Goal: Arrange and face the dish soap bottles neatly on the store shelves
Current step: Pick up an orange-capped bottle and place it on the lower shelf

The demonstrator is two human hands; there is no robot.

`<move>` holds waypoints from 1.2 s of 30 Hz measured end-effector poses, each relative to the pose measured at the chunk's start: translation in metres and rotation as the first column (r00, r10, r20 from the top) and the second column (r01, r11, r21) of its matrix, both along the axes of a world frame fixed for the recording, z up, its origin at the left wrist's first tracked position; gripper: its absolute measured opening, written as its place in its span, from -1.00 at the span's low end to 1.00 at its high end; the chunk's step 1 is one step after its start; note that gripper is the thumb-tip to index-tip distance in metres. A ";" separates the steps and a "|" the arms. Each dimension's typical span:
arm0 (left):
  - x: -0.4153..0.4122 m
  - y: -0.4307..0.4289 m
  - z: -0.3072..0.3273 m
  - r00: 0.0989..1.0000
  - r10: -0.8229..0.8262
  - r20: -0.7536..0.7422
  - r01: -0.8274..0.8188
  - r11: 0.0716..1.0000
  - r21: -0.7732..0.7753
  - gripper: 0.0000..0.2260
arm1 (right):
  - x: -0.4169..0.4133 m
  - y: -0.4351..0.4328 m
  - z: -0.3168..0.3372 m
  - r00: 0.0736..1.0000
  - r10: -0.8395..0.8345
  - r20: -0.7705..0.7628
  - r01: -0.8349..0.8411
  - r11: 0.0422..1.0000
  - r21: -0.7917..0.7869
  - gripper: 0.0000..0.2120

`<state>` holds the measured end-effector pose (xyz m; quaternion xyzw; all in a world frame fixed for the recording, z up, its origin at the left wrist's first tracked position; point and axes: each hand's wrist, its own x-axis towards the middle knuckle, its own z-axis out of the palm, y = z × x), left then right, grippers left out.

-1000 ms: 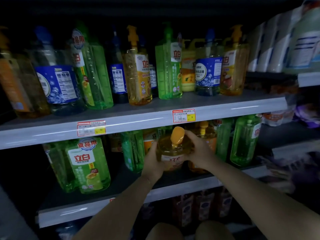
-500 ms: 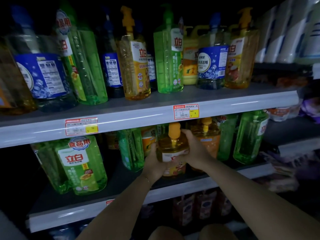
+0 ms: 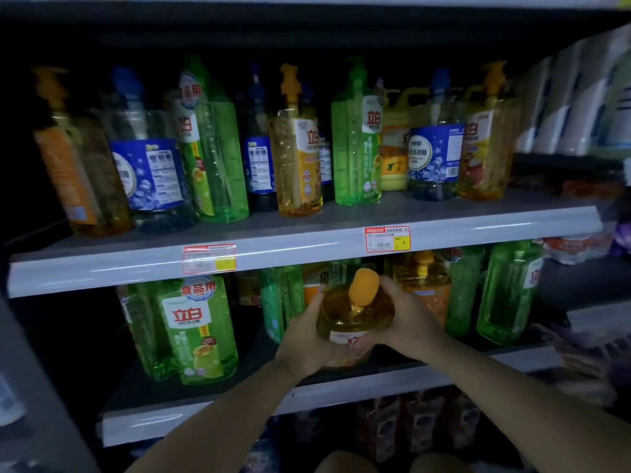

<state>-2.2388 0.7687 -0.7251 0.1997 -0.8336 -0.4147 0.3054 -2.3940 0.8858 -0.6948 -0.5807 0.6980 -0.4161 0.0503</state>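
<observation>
Fingers of the left hand are curled round the left side of an amber soap bottle; fingers of the right hand are curled round its right side, so both hands grip the one bottle. The bottle sits between the two palms, tilted with its orange pump cap leaning toward the camera and a strip of its white label showing just below the fingers. Its base is hidden by the hands, so contact with the lower shelf cannot be confirmed. Just behind the right fingers stands a second amber bottle, upright, with green bottles beyond it to the right. Behind the left fingers stand further green bottles, partly hidden. Well to the left of the left fingers a large green bottle stands on the same shelf, label facing forward. Above the fingers runs the front edge of the upper shelf, bearing one price tag directly over the held bottle and another price tag to the left. That shelf carries a mixed row of amber, green and blue-labelled bottles, their labels turned at differing angles. Lighting is dim throughout.
</observation>
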 end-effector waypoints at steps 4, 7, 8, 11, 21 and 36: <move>0.034 0.016 0.033 0.988 0.049 -0.144 -0.062 0.995 -0.084 -0.34 | 0.026 0.013 0.047 0.982 0.121 -0.146 -0.131 0.990 -0.061 -0.13; 0.054 0.027 0.069 0.959 0.072 -0.273 -0.117 0.982 -0.149 -0.37 | 0.042 0.017 0.087 0.965 0.173 -0.195 -0.195 0.976 -0.100 -0.09; 0.061 0.030 0.081 0.951 0.070 -0.301 -0.127 0.977 -0.174 -0.38 | 0.047 0.018 0.100 0.962 0.185 -0.203 -0.208 0.973 -0.103 -0.06; 0.079 0.034 0.117 0.941 0.025 -0.338 -0.122 0.956 -0.267 -0.36 | 0.063 0.020 0.136 0.949 0.233 -0.211 -0.259 0.960 -0.107 -0.05; 0.134 0.014 0.203 0.893 -0.007 -0.450 -0.209 0.880 -0.426 -0.38 | 0.113 -0.005 0.220 0.912 0.290 -0.290 -0.372 0.882 -0.290 -0.14; 0.226 -0.084 0.210 0.798 0.234 -0.556 -0.410 0.886 -0.216 -0.32 | 0.221 -0.146 0.238 0.875 0.432 -0.218 -0.479 0.838 -0.263 -0.25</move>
